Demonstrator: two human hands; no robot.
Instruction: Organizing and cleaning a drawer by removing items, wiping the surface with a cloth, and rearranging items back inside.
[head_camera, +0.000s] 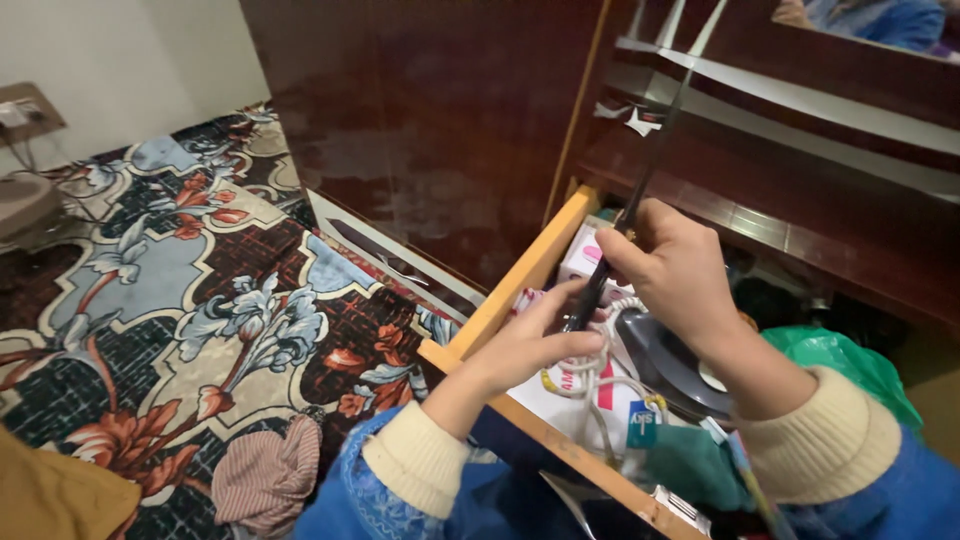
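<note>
Right now both hands are working over an open wooden drawer (530, 270). The right hand (672, 272) is reaching in from the near right, clenching a thin dark rod (640, 190) that is slanting up toward the far shelf (800, 100). The left hand (535, 345), lower and just beside it, is pinching the rod's bottom end. White cord (590, 385) is lying beneath them, patterned carpet (180, 300) spreading left.
</note>
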